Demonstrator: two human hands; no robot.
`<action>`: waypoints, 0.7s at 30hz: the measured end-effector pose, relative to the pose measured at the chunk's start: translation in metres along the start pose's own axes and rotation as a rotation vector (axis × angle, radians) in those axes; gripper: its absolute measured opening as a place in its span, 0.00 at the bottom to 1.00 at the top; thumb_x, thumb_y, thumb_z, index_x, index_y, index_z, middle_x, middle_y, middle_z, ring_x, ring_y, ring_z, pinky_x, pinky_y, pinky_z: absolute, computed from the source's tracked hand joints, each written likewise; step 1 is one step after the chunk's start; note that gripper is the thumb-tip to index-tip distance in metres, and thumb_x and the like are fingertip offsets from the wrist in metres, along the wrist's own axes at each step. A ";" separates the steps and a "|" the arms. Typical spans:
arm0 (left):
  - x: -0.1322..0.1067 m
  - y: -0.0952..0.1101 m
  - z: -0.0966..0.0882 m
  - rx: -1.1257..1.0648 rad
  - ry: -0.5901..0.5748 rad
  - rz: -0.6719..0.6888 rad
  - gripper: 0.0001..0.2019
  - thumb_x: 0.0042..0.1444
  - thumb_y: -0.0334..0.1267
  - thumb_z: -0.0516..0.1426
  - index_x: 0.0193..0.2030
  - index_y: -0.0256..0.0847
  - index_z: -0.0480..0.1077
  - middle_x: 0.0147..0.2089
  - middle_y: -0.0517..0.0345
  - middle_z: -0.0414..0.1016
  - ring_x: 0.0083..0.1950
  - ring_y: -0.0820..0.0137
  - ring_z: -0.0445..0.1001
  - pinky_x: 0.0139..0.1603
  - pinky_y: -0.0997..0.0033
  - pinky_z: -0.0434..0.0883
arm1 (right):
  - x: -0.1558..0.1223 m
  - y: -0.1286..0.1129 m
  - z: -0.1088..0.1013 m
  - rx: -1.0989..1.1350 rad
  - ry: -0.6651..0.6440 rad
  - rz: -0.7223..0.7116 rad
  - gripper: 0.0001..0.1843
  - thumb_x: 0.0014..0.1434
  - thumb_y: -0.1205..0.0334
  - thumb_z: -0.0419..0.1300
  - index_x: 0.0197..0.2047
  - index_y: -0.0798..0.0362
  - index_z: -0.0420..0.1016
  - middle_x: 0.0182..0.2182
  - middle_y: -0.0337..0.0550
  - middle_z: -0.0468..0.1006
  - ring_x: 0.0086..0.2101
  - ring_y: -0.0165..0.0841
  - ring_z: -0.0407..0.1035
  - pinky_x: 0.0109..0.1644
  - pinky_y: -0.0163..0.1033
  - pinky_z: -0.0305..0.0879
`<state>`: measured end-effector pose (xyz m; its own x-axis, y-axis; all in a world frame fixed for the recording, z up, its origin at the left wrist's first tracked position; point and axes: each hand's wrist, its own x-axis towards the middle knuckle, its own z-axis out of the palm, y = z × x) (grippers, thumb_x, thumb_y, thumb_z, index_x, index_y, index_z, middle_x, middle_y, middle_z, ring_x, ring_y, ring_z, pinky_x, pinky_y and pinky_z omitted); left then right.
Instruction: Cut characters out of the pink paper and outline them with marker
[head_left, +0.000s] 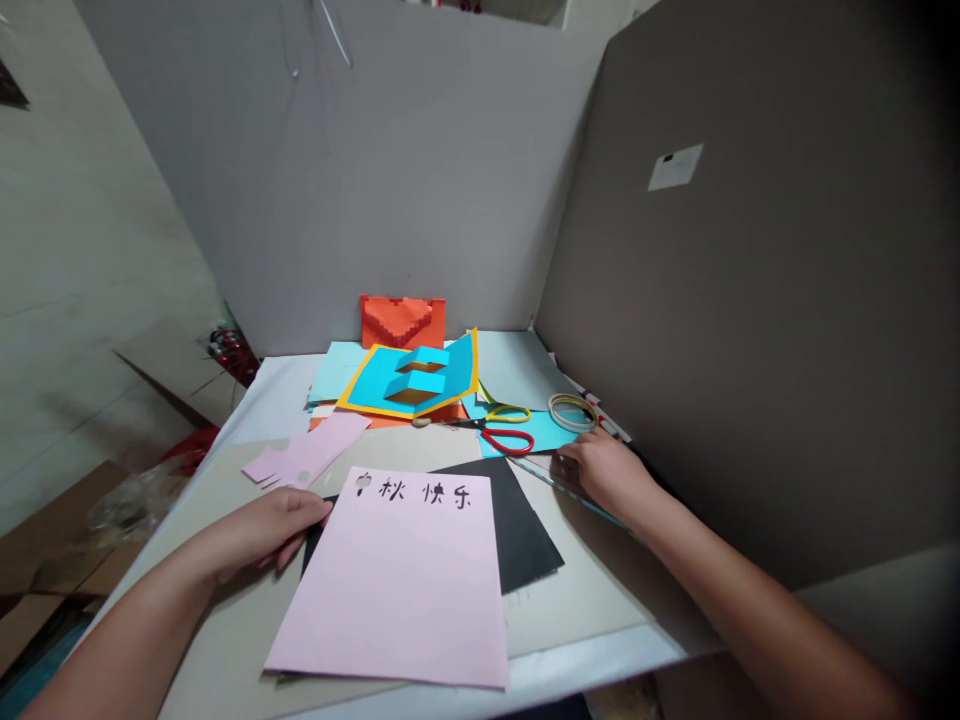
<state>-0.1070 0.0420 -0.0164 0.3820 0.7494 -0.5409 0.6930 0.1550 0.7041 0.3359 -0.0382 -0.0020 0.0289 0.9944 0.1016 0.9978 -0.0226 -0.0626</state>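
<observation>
A grey partition (420, 170) rises at the back, with a thin white strand (336, 33) hanging near its top. It meets a darker panel (750, 330) on the right, which bears a small white label (681, 168) with a dark mark. By the foot of the partition stands an orange-red card (403, 322) with a stepped, heart-like shape. Just in front, a blue pop-up card (416, 381) with an orange-yellow border lies open, box-like folds rising from it. At the left, clear plastic (135, 500) lies near brown cardboard (34, 620).
</observation>
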 end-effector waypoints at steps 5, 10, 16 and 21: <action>0.001 -0.004 -0.002 0.006 -0.009 0.029 0.31 0.49 0.73 0.52 0.31 0.41 0.66 0.12 0.67 0.59 0.15 0.78 0.44 0.20 0.73 0.41 | -0.001 0.000 -0.005 -0.052 -0.024 0.085 0.17 0.62 0.71 0.51 0.48 0.56 0.78 0.36 0.55 0.82 0.37 0.42 0.74 0.35 0.38 0.57; 0.004 -0.008 -0.004 0.023 -0.021 0.055 0.30 0.51 0.72 0.52 0.30 0.42 0.63 0.13 0.67 0.60 0.16 0.78 0.44 0.20 0.73 0.44 | -0.007 -0.001 0.000 -0.104 -0.015 0.126 0.15 0.63 0.70 0.50 0.47 0.59 0.76 0.32 0.58 0.81 0.36 0.47 0.74 0.36 0.41 0.56; 0.001 -0.009 -0.004 0.042 -0.021 0.067 0.31 0.50 0.73 0.52 0.30 0.42 0.62 0.13 0.67 0.60 0.16 0.77 0.46 0.20 0.73 0.44 | 0.001 0.009 -0.002 0.019 0.103 0.102 0.20 0.57 0.76 0.49 0.49 0.60 0.73 0.40 0.61 0.80 0.42 0.47 0.72 0.41 0.41 0.60; 0.001 -0.007 -0.003 0.047 -0.018 0.075 0.31 0.49 0.73 0.52 0.30 0.42 0.64 0.13 0.67 0.60 0.16 0.77 0.45 0.20 0.73 0.44 | 0.021 0.023 -0.011 0.241 0.193 0.067 0.23 0.52 0.78 0.49 0.47 0.56 0.75 0.41 0.51 0.81 0.38 0.39 0.73 0.41 0.38 0.64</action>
<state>-0.1130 0.0436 -0.0202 0.4445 0.7459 -0.4960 0.6900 0.0679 0.7206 0.3604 -0.0188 0.0094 0.1275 0.9530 0.2747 0.9511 -0.0389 -0.3064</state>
